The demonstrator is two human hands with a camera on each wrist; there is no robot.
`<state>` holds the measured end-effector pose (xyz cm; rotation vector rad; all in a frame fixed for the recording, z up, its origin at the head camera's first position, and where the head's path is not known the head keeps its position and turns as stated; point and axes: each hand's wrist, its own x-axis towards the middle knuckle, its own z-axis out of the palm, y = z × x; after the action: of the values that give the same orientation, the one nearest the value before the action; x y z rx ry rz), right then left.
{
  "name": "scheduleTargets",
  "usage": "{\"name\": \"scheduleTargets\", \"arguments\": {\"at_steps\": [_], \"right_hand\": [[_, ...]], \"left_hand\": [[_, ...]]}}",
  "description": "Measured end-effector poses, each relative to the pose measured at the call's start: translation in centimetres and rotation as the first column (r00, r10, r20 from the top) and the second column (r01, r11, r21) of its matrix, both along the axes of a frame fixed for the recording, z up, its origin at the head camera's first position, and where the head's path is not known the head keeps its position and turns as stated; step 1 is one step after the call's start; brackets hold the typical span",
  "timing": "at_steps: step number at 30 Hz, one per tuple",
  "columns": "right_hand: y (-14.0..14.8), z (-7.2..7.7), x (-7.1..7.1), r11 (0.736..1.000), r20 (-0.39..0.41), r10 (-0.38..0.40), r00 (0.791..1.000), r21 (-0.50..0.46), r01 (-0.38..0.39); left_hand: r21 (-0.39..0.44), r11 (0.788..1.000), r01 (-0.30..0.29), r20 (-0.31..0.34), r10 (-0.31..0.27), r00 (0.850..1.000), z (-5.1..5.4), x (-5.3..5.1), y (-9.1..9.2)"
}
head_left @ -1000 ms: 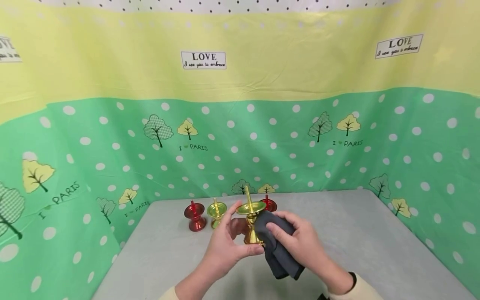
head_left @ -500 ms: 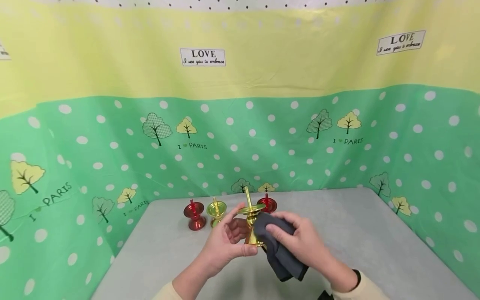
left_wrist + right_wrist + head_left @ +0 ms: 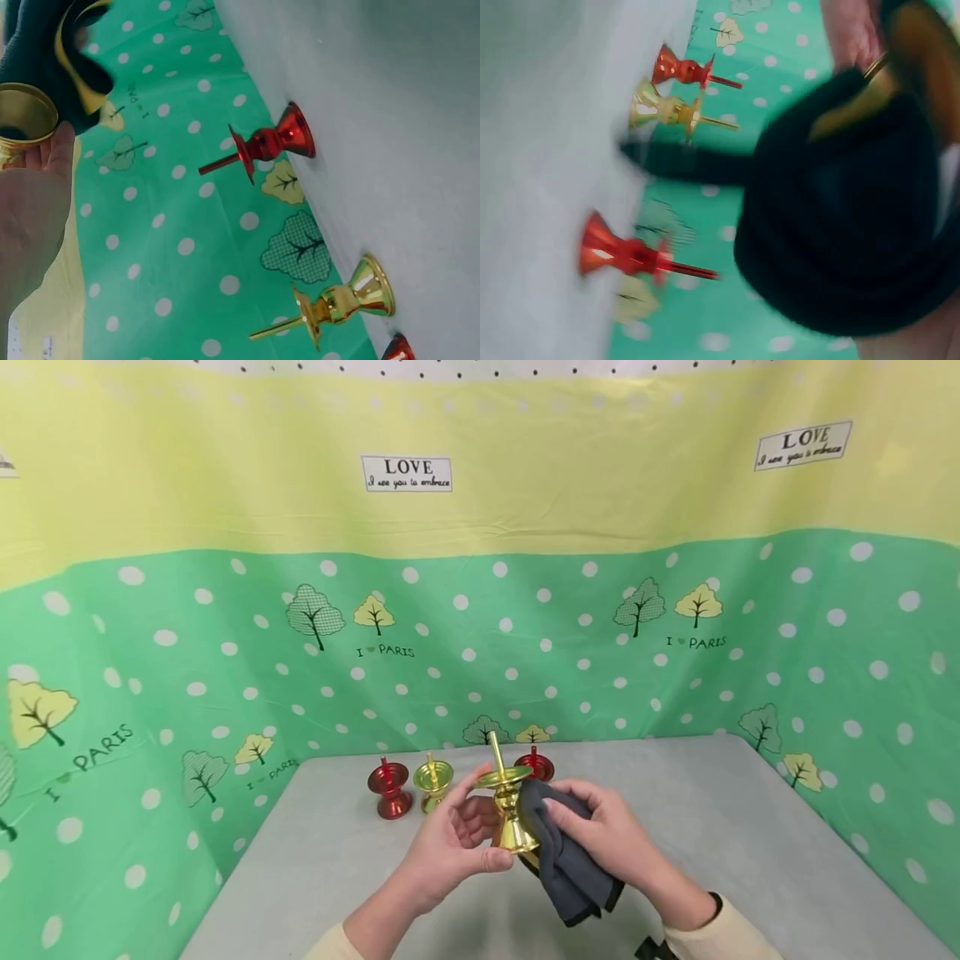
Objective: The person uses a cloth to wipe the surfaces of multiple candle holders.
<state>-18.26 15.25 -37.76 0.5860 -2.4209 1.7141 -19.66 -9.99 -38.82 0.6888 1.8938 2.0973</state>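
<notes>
My left hand [image 3: 448, 853] holds a shiny gold candlestick [image 3: 512, 831] above the table, its spike upward and tilted slightly. The thumb lies at the base and a finger reaches up to the dish. In the left wrist view the round gold base [image 3: 28, 105] faces the camera. A folded dark grey cloth [image 3: 570, 868] is pinched in my right hand [image 3: 609, 837], against the candlestick's right side. From the right wrist the dark cloth [image 3: 840, 217] hides most of that hand and nearly all of the gold piece.
Behind the hands stand a red candlestick [image 3: 393, 802], a smaller gold candlestick [image 3: 433, 777] and another red candlestick [image 3: 543, 770], partly hidden. The grey table [image 3: 720, 835] ends at a green dotted curtain [image 3: 420, 693].
The cloth has slid right and slightly down along the candlestick, baring more of its stem and base. The left hand and the candlestick have barely moved.
</notes>
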Motion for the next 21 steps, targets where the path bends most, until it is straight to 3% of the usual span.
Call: {"name": "scheduleTargets", "arguments": {"at_steps": [2,3,5,7,9,11,13,14,16,19,21], "right_hand": [[0.2,0.0,-0.3,0.999,0.1,0.012,0.995,-0.037,-0.009],[0.2,-0.1,-0.2,1.0,0.083,0.009,0.997,-0.024,-0.007],[-0.2,-0.2,0.2,0.998,-0.058,-0.014,0.998,0.057,0.017],[-0.7,-0.3,0.6,0.989,-0.234,-0.039,0.971,0.133,0.072],[-0.9,-0.3,0.7,0.983,-0.324,-0.045,0.945,0.155,0.1],[-0.7,-0.3,0.3,0.992,-0.242,-0.018,0.97,0.118,0.048],[-0.2,-0.3,-0.4,1.0,-0.052,0.023,0.998,0.021,-0.022],[0.1,-0.4,-0.7,0.999,0.045,0.047,0.998,-0.028,-0.046],[0.6,-0.6,-1.2,0.992,0.198,0.088,0.976,-0.101,-0.07],[0.8,-1.1,-1.4,0.986,0.273,0.117,0.955,-0.147,-0.079],[0.7,-1.3,-1.3,0.985,0.274,0.106,0.956,-0.162,-0.063]], "left_hand": [[-0.001,1.0,0.01,0.0,-0.01,1.0,0.0,-0.1,0.1],[-0.011,1.0,0.004,0.005,-0.004,1.0,0.0,-0.1,0.1],[-0.043,0.999,-0.019,0.019,0.02,1.0,-0.1,-0.2,0.2],[-0.07,0.996,-0.046,0.038,0.049,0.998,-0.2,-0.3,0.2],[-0.068,0.996,-0.055,0.057,0.059,0.997,-0.3,-0.4,0.1],[-0.043,0.998,-0.037,0.066,0.04,0.997,-0.2,-0.4,-0.1],[-0.006,1.0,-0.009,0.077,0.01,0.997,-0.1,-0.4,-0.1],[0.012,1.0,0.007,0.082,-0.008,0.997,-0.1,-0.4,-0.1],[0.019,1.0,0.023,0.08,-0.024,0.997,-0.1,-0.4,-0.1],[-0.019,1.0,-0.002,0.044,0.003,0.999,-0.2,-0.4,-0.1],[-0.054,0.998,-0.03,0.011,0.031,0.999,-0.3,-0.4,0.0]]}}
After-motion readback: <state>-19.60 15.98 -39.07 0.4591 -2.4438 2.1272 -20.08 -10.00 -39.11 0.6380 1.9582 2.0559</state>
